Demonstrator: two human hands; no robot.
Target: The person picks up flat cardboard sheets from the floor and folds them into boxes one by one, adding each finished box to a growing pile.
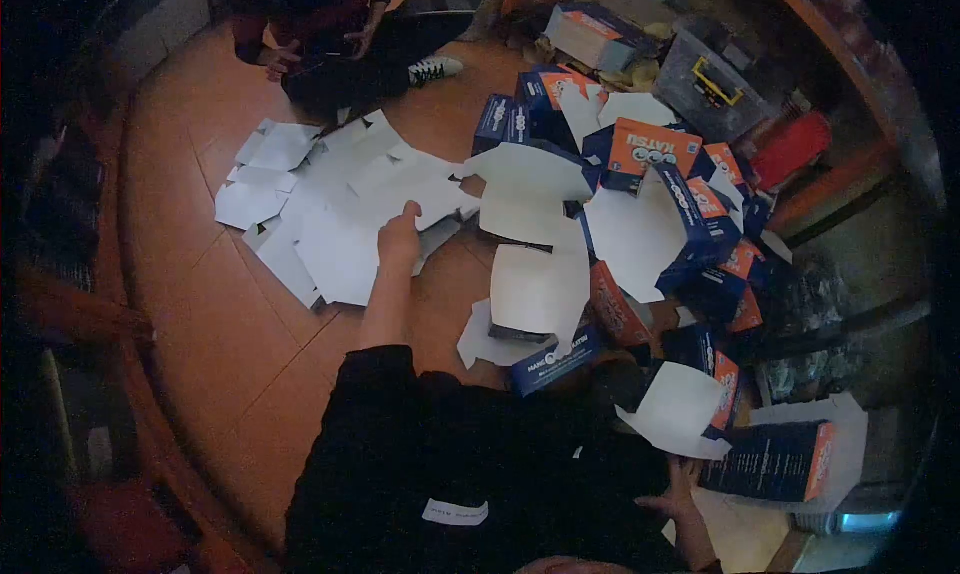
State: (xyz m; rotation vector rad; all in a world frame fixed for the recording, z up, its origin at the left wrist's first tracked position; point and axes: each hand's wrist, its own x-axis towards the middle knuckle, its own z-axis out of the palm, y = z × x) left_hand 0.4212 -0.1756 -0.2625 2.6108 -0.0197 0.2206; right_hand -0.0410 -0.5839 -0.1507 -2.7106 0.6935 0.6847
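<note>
Left hand [400, 242] at flat carton blanks [345, 214] — grip can't be told; right hand [684, 502], spread wide, at carton [682, 404] — best steadied low.

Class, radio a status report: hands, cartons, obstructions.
Left hand at white cardboard, grip unclear. Right hand at white-topped carton, grip also unclear. Possible obstruction: printed cartons heaped ahead of right hand.

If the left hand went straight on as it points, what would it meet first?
Most likely the pile of white card; the left hand appears right at it, though depth and contact are unclear.
</note>
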